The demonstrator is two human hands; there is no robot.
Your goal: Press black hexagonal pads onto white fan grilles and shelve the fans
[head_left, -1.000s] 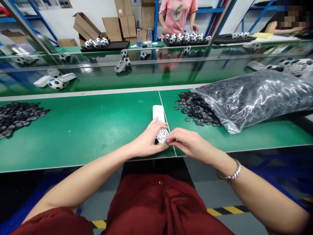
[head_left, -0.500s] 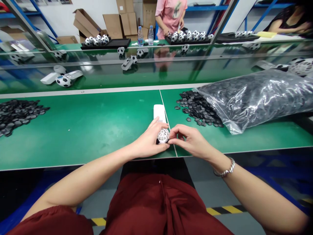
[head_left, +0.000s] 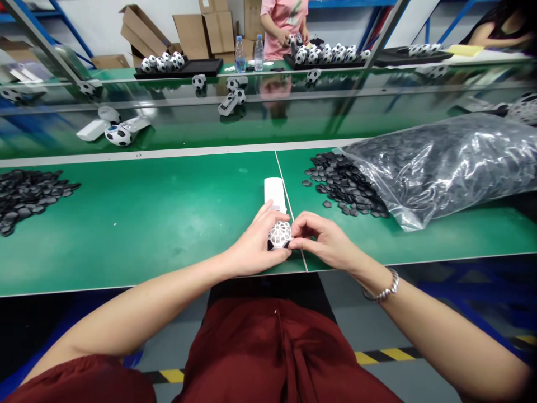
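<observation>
My left hand (head_left: 257,242) is wrapped round a small white openwork football shell (head_left: 279,233), thumb on the near side and fingers on the far side. Black patches show low on the shell, and a white flat handle-like part (head_left: 274,192) extends from its far side along the green tabletop. Pressed to the shell's right side are the pinched thumb and forefinger of my right hand (head_left: 321,239); whatever lies between those fingertips is too small to make out. To the right, loose black pentagon pieces (head_left: 346,187) spill beside a clear plastic bag (head_left: 453,168).
Another heap of black pieces (head_left: 29,196) lies at the far left. Beyond the bench, a belt (head_left: 184,123) carries football-patterned items (head_left: 118,135). Trays of balls (head_left: 197,67) and two water bottles (head_left: 258,53) stand behind it. A person in pink (head_left: 285,25) stands opposite.
Football items on the near part of the belt have shifted right. My hands stay at the shell, with the right fingertips barely moved. The view has shifted slightly.
</observation>
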